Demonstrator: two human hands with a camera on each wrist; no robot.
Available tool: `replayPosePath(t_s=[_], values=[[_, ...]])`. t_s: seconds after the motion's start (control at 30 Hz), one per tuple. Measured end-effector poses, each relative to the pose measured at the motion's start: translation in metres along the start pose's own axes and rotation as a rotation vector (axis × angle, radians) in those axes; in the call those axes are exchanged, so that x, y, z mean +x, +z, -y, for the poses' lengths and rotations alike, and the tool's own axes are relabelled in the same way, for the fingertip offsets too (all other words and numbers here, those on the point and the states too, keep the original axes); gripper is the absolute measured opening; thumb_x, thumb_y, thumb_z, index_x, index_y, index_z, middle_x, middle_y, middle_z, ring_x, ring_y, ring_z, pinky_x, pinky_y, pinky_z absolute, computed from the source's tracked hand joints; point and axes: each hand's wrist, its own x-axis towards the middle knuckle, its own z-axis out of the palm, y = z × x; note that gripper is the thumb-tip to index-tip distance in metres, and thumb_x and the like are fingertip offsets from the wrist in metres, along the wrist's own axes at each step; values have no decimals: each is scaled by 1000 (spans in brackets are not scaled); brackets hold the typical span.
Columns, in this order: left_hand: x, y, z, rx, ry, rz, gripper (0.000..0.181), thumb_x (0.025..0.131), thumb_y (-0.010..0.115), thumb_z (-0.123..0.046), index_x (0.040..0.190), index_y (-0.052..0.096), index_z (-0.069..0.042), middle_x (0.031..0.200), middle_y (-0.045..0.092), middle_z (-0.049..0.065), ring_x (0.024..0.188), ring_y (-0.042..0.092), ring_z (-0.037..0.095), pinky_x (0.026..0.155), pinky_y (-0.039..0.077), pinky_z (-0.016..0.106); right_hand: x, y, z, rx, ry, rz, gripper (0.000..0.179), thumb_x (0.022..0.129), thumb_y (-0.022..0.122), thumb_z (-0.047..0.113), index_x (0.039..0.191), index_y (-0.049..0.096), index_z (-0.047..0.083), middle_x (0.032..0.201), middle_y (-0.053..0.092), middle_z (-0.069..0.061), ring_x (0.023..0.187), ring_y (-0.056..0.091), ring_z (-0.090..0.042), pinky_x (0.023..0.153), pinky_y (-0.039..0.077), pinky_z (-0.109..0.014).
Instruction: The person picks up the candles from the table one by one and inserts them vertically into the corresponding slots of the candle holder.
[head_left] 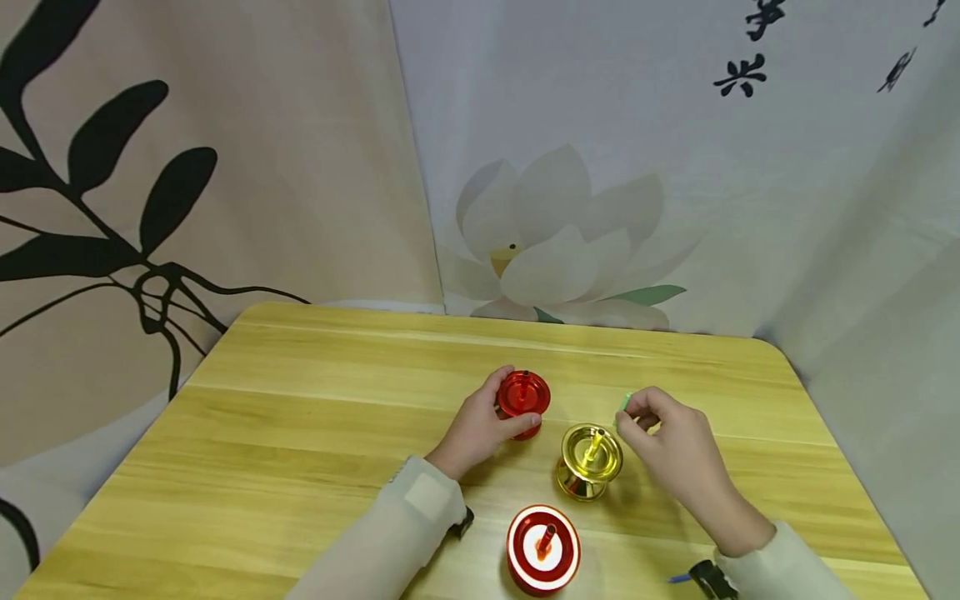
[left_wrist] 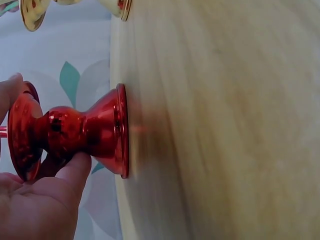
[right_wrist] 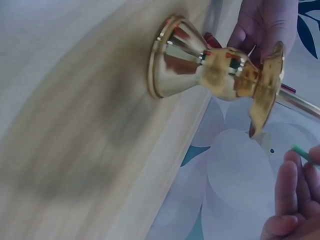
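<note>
My left hand grips a shiny red candle holder with a thin stem rising from its dish. The thumb lies along its waist, and its round base is right at the tabletop. To the right, my right hand pinches a short light-green stick between thumb and fingertips. A gold candle holder stands upright between the two hands, just left of the right fingertips, with a gold stem in its dish. The right wrist view shows the green stick beyond the gold dish rim.
A red-and-white round holder with a short red stem stands nearest the front of the wooden table. A blue pointed thing shows beside the right wrist strap. Printed curtains hang behind the table.
</note>
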Motion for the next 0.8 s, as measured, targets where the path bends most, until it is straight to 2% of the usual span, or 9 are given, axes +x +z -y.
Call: replayPosePath(t_s=[0.13, 0.37, 0.8], values=[[0, 0, -1, 6, -7, 4, 87, 86, 82, -32, 155, 34, -10, 145, 52, 16, 131, 52, 32, 107, 47, 47, 6, 1, 4, 18, -6, 13, 6, 93, 66, 14, 87, 66, 11, 77, 64, 4, 65, 58, -14, 54, 46, -25], [0, 1, -1, 2, 1, 6, 87, 87, 81, -31, 155, 33, -9, 144, 53, 16, 131, 53, 32, 106, 47, 47, 14, 5, 13, 33, -39, 17, 4, 91, 66, 11, 87, 67, 13, 77, 65, 8, 75, 62, -13, 63, 50, -29], [-1, 0, -1, -21, -6, 11, 87, 88, 80, -33, 156, 32, -10, 145, 52, 15, 131, 52, 31, 107, 47, 46, 26, 15, 27, 40, -56, 69, 4, 93, 67, 15, 88, 66, 16, 80, 66, 7, 77, 63, -13, 60, 51, -29]])
